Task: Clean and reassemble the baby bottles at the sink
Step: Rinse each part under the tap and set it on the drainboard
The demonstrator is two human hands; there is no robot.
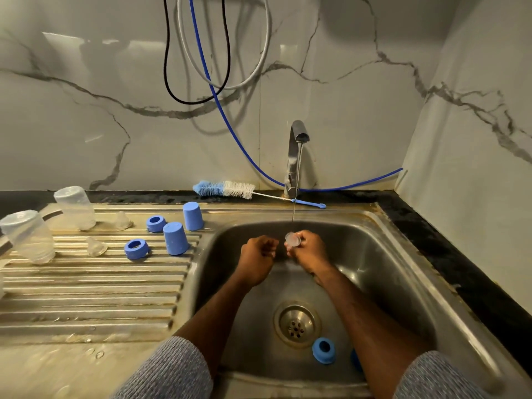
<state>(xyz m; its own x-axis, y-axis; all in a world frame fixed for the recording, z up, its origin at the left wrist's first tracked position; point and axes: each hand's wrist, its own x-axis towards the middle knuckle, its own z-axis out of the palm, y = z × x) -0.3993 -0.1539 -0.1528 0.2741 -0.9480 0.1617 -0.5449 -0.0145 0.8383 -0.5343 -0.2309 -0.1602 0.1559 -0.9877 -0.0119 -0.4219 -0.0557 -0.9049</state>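
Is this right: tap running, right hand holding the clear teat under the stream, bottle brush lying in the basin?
Not quite. The head view shows the bottle brush lying on the ledge behind the sink, left of the tap, not in the basin. The rest holds: water is running and the right hand holds the clear teat under the stream.

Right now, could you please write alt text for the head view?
The right hand holds a clear teat under the running tap over the sink; the left hand is curled beside it.
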